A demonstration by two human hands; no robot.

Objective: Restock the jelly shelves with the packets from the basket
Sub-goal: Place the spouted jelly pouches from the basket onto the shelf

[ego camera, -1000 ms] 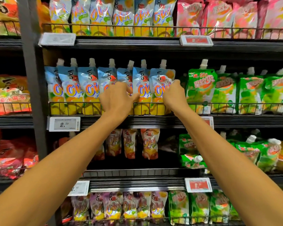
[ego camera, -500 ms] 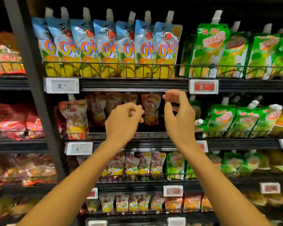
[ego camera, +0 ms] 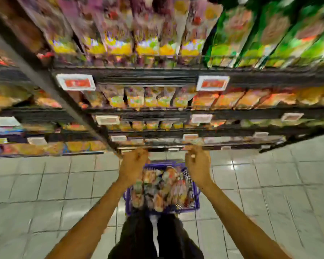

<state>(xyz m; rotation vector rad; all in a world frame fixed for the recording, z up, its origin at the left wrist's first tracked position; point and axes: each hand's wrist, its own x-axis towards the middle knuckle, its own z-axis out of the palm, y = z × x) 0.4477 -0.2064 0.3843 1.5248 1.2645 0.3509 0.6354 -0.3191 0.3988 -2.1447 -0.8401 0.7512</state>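
Observation:
A purple basket (ego camera: 195, 195) full of jelly packets (ego camera: 163, 187) stands on the tiled floor in front of my feet. My left hand (ego camera: 133, 165) hangs above the basket's far left corner, fingers loosely curled, holding nothing. My right hand (ego camera: 198, 164) hangs above the far right corner, fingers also loosely curled and empty. The jelly shelves (ego camera: 148, 79) rise behind, blurred by camera motion, with rows of spouted pouches (ego camera: 120, 34) and green pouches (ego camera: 269, 30).
Price tags (ego camera: 76, 84) are clipped along the shelf edges. A dark upright post (ego camera: 51, 86) runs diagonally at the left. Grey floor tiles (ego camera: 45, 184) spread on both sides of the basket. My dark trousers (ego camera: 153, 238) show below the basket.
The view has swung down from the middle shelves to the floor. Both hands have left the blue pouches and dropped to just above the basket, holding nothing.

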